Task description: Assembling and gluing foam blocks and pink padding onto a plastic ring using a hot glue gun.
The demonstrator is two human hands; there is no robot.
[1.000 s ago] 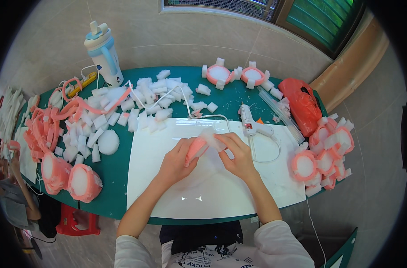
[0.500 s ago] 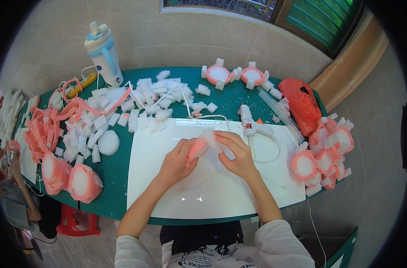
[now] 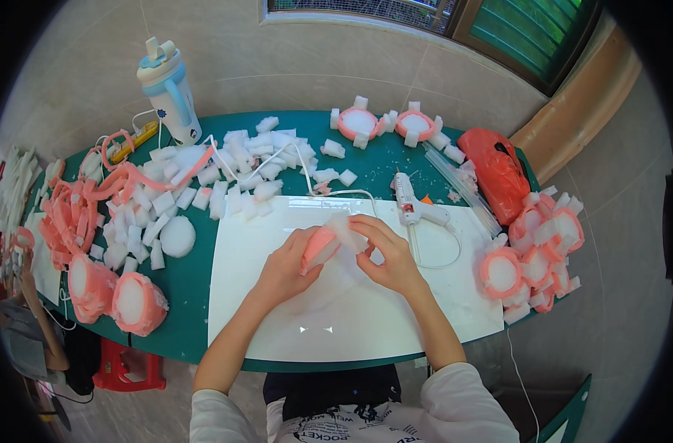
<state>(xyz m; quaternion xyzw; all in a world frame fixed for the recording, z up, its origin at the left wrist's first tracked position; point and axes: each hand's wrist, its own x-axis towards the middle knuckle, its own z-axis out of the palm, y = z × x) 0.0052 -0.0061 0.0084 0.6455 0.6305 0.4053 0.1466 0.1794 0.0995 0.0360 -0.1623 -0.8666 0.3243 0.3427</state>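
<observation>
Above the white board (image 3: 366,325), my left hand (image 3: 279,269) is closed around a pink foam ring (image 3: 319,245), held tilted. A translucent white foam piece (image 3: 344,229) sits against the ring's upper right side. My right hand (image 3: 390,260) pinches this white foam between thumb and fingers; its far edge lies partly behind the fingertips. Beyond my right hand a white hot glue gun (image 3: 410,201) lies on the board's far edge, its cord looping down beside it.
White foam blocks (image 3: 240,159) and pink foam strips (image 3: 70,214) pile up on the left of the green table (image 3: 185,295), near a white foam disc (image 3: 178,236). Finished-looking pink rings (image 3: 501,275) stack at right, beside a red plastic bag (image 3: 492,173). A tall bottle (image 3: 170,96) stands at back left.
The pink ring has turned slightly in my left hand, showing more of its side. My right fingers have curled in more around the white foam.
</observation>
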